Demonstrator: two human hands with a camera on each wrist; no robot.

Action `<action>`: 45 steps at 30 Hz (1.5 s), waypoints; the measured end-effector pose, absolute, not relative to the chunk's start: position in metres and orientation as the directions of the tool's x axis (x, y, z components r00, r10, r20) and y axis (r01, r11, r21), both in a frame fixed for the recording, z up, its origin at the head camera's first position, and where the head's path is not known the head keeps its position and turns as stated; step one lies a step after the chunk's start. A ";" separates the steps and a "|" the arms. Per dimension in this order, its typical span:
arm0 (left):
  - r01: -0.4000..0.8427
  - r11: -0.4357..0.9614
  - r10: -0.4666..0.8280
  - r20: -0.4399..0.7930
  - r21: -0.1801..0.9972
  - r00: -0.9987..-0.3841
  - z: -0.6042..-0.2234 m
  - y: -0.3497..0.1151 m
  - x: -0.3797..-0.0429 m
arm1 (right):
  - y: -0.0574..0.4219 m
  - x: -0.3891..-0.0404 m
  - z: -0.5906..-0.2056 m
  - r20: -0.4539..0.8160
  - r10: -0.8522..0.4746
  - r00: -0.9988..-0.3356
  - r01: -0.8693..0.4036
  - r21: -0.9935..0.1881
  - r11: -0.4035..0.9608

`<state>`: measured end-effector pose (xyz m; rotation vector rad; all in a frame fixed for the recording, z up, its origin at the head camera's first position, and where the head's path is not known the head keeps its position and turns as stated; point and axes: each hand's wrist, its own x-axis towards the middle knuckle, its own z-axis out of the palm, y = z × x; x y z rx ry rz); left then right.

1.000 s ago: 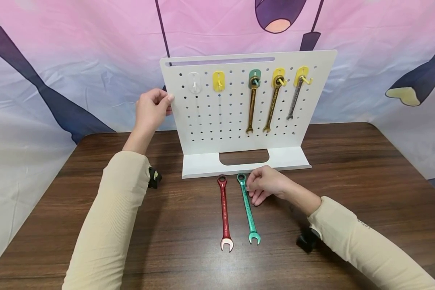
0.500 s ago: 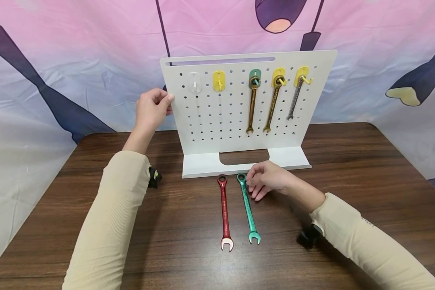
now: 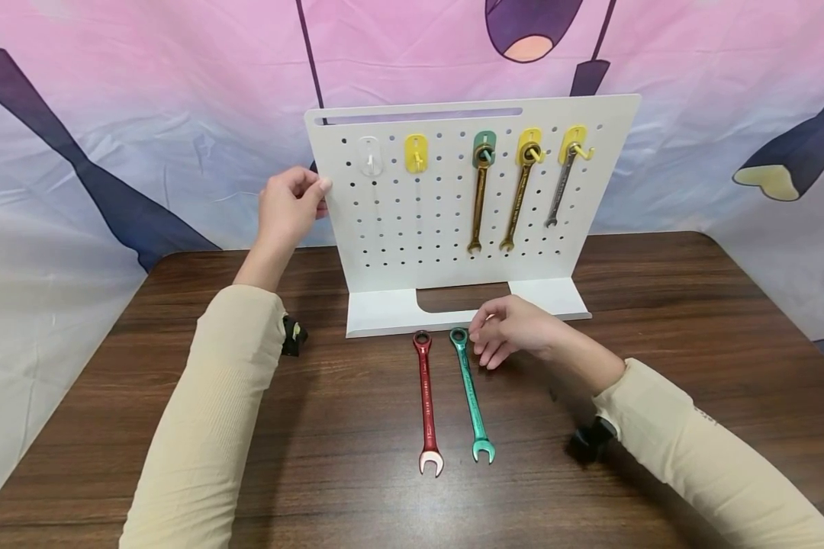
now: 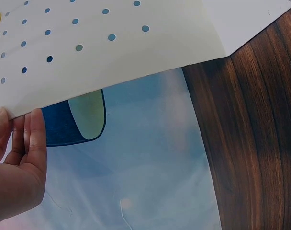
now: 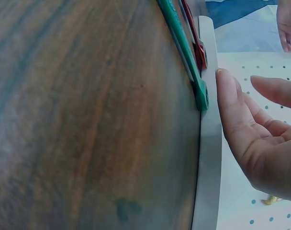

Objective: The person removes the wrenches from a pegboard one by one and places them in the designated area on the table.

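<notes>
My left hand pinches the left edge of a white pegboard, thumb in front and fingers behind, as the left wrist view also shows. Just right of the ring end of a green combination wrench is my right hand, fingers loosely bent and holding nothing. In the right wrist view a gap separates the right thumb from the fingers. Left of the green wrench lies a red combination wrench. Both lie on the table, ring ends toward the board.
Two gold wrenches and a smaller silver wrench hang from hooks on the board's right half. A clear-white hook and a yellow hook at left carry nothing. A printed cloth hangs behind the brown table.
My right hand has shifted slightly away from me, toward the board's base, and a little to the right. The left hand and both wrenches on the table stay in place.
</notes>
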<state>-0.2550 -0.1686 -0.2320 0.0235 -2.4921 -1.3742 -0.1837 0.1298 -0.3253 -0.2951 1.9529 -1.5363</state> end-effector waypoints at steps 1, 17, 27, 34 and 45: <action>0.126 0.542 -0.155 0.246 0.831 -0.957 -0.232 -0.168 -0.255 | 0.130 -0.184 -0.324 -0.332 -0.533 -0.778 0.197 -0.935 0.294; 0.117 0.549 -0.159 0.240 0.828 -0.958 -0.232 -0.168 -0.254 | 0.139 -0.199 -0.307 -0.280 -0.570 -0.773 0.120 -0.946 0.301; 0.129 0.561 -0.157 0.258 0.818 -0.953 -0.232 -0.168 -0.254 | 0.145 -0.208 -0.294 -0.253 -0.526 -0.812 0.060 -0.933 0.355; 0.128 0.559 -0.158 0.256 0.819 -0.954 -0.232 -0.168 -0.253 | 0.148 -0.214 -0.285 -0.230 -0.508 -0.830 0.037 -0.932 0.360; 0.115 0.561 -0.159 0.243 0.820 -0.957 -0.231 -0.168 -0.254 | 0.150 -0.223 -0.266 -0.170 -0.456 -0.874 -0.008 -0.932 0.363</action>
